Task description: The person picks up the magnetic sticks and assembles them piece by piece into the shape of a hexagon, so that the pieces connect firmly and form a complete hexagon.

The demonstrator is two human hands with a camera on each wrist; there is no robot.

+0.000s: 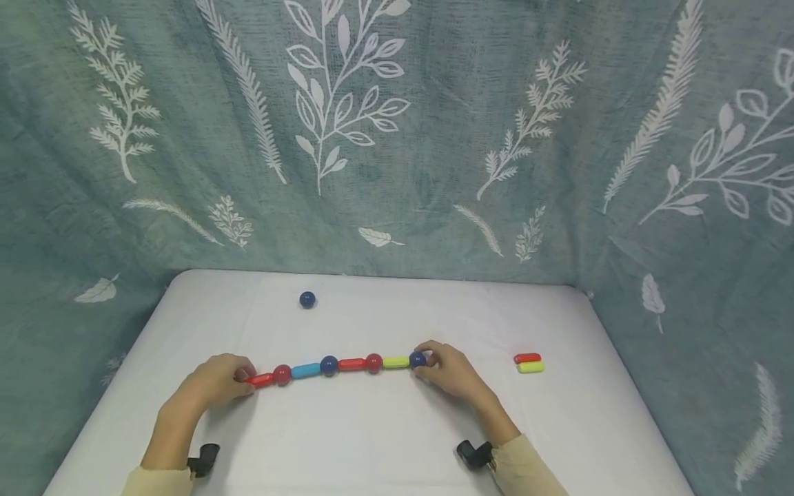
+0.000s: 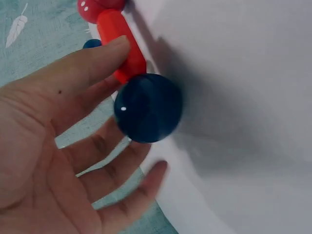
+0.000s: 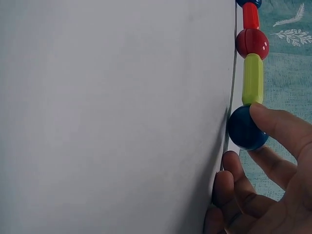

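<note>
A chain of coloured rods and balls, seemingly magnetic building pieces, stretches between the two hands in the head view. My left hand (image 1: 217, 381) pinches the red rod (image 2: 127, 46) at the chain's left end; a blue ball (image 2: 148, 108) hangs on that rod's near tip, in the palm's hollow. My right hand (image 1: 455, 372) pinches the blue ball (image 3: 247, 127) at the right end, joined to a yellow-green rod (image 1: 395, 362). Between lie a red ball (image 1: 282, 375), a light blue rod (image 1: 306, 370), a middle blue ball (image 1: 329, 365), another red rod (image 1: 352, 364) and another red ball (image 1: 374, 363).
A loose blue ball (image 1: 307, 300) sits near the back of the white table (image 1: 347, 441). To the right, a loose red rod (image 1: 528, 357) and a loose yellow-green rod (image 1: 531, 367) lie side by side. A green leaf-patterned cloth (image 1: 434, 138) hangs behind.
</note>
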